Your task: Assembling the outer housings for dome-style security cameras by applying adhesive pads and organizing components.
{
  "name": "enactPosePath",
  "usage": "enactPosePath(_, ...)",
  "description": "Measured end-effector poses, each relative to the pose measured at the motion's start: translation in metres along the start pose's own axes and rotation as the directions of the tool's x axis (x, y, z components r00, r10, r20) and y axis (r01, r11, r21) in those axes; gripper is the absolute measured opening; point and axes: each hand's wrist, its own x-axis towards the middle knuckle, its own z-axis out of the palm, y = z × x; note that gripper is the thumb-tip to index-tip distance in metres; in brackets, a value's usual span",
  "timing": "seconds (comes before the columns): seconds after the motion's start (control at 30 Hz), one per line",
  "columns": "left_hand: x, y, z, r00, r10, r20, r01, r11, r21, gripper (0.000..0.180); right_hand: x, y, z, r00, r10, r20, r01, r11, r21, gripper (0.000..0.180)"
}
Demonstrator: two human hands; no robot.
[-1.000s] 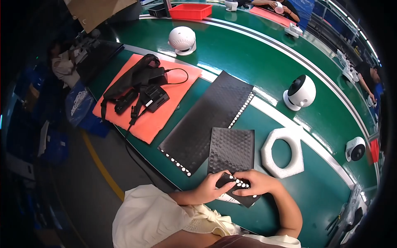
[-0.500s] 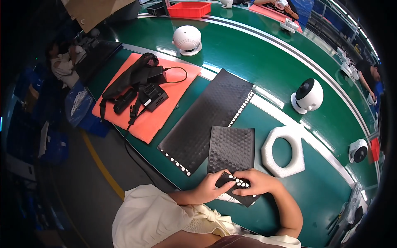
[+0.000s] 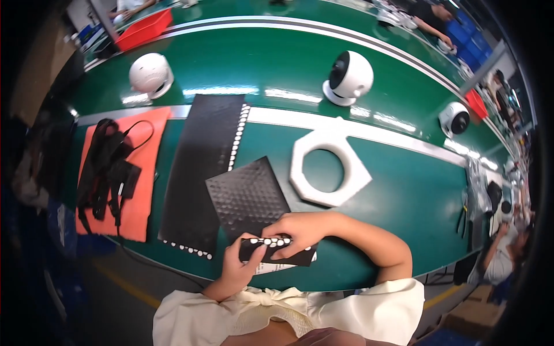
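view: swung right since earlier, hands kept their hold | grip: left hand (image 3: 237,264) and right hand (image 3: 301,233) pinched dotted black piece (image 3: 293,259) | place: between both hands, below textured sheet (image 3: 248,193)

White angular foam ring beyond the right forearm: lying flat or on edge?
Lying flat: the white angular foam ring shows its broad face, with green tabletop visible through its hole.

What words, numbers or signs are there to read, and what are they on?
None can be read.
White slip below the black piece in the left hand and right hand: print too small.
Black device on the orange sheet: tiny pale mark, too small to tell if it's writing.
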Motion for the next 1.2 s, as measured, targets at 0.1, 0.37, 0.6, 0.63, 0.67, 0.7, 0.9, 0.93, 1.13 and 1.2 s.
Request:
enactPosePath(0.1, 0.001, -0.004, -0.001, 1.000, 0.002, 0.005, -0.002, 1.000, 0.022, 0.009, -0.001, 0.004, 0.002, 0.999, -0.022, -0.034, 0.021, 1.000, -0.015, 0.028)
enactPosePath(0.37, -0.005, 0.007, 0.001, 0.999, -0.033, 0.015, 0.033, 0.999, 0.034, 0.011, 0.001, 0.003, 0.003, 0.998, -0.059, 0.022, 0.060, 0.997, -0.038, 0.022)
enactPosePath(0.6, 0.015, 0.031, -0.079, 0.843, 0.420, -0.336, -0.158, 0.791, 0.591, 0.032, 0.002, 0.013, 0.000, 0.996, -0.087, 0.035, 0.088, 0.996, -0.022, 0.021)
enactPosePath(0.63, 0.029, 0.021, -0.105, 0.784, 0.525, -0.332, -0.115, 0.648, 0.753, 0.031, 0.002, 0.011, 0.000, 0.999, -0.034, 0.023, 0.034, 0.999, 0.007, 0.022)
enactPosePath(0.67, 0.041, 0.035, -0.120, 0.831, 0.449, -0.327, 0.087, 0.475, 0.876, 0.037, 0.000, 0.009, -0.001, 1.000, 0.017, 0.010, -0.017, 0.999, 0.039, 0.023)
enactPosePath(0.7, 0.052, 0.043, -0.137, 0.871, 0.455, -0.187, 0.124, 0.165, 0.978, 0.046, 0.001, 0.005, -0.002, 1.000, 0.010, 0.009, -0.011, 0.999, 0.040, 0.023)
enactPosePath(0.9, 0.092, 0.012, -0.190, 0.919, 0.368, 0.139, -0.031, -0.286, 0.958, 0.056, 0.003, 0.001, 0.000, 1.000, 0.014, 0.000, -0.014, 1.000, 0.003, 0.026)
enactPosePath(0.93, 0.098, 0.006, -0.190, 0.911, 0.384, 0.148, -0.033, -0.290, 0.957, 0.052, 0.002, 0.004, 0.000, 1.000, 0.019, -0.009, -0.019, 1.000, 0.005, 0.026)
enactPosePath(1.13, 0.102, -0.010, -0.183, 0.892, 0.433, 0.130, -0.001, -0.284, 0.959, 0.039, 0.002, 0.006, 0.002, 1.000, 0.008, -0.023, -0.008, 1.000, 0.008, 0.025)
enactPosePath(1.2, 0.103, -0.011, -0.179, 0.885, 0.444, 0.139, 0.017, -0.329, 0.944, 0.034, 0.002, 0.006, 0.003, 0.999, -0.018, -0.052, 0.018, 1.000, 0.011, 0.025)
